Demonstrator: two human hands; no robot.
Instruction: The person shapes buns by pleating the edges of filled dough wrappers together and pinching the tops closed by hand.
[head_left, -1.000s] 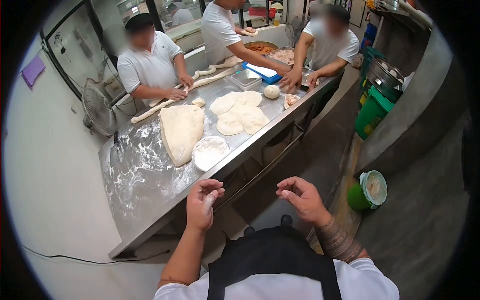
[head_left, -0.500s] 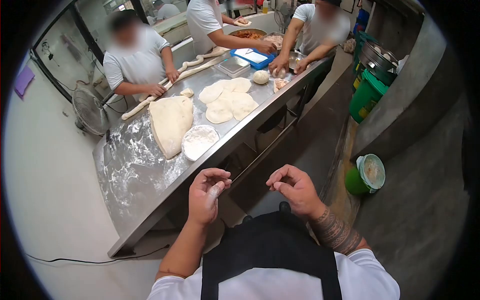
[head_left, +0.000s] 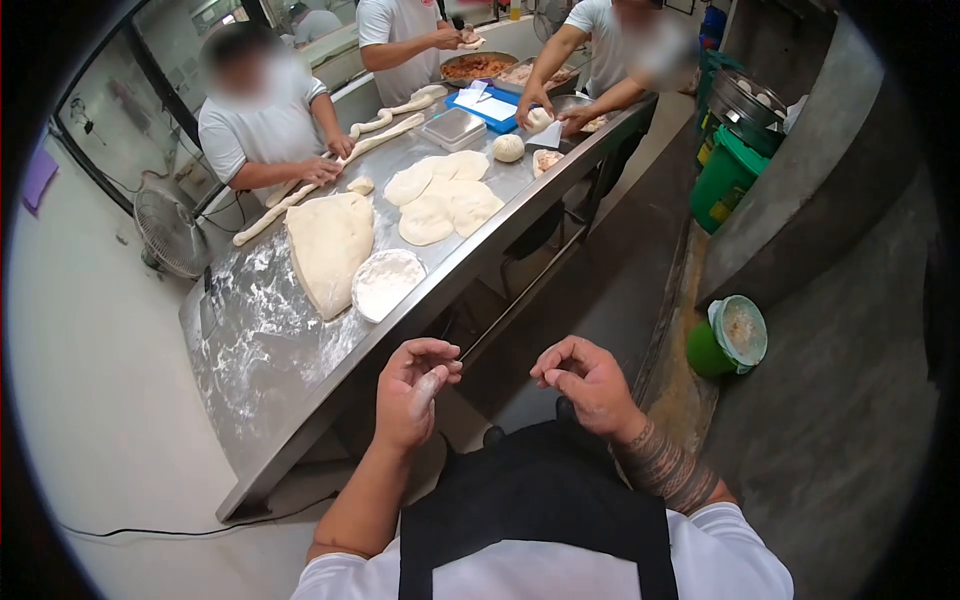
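My left hand is raised in front of the steel table, fingers curled and apart from the thumb, with nothing in it. White flour dusts its thumb. To its right, my right hand hangs in the air over the floor, loosely curled and empty. The bowl of flour near the table's edge is the nearest item to my left hand. Beside that bowl lies a large slab of dough. Overlapping flat dough rounds lie farther along, near a shaped bun.
One person handles a long dough rope across the table. Another person holds filled dough near pans of filling. A third person holds a bun at the far end. A green bucket stands right.
The view has shifted, so the table sits slightly farther left. My hands have come slightly closer together. The far-end person now holds a bun with white paper by it; the middle person has drawn an arm back.
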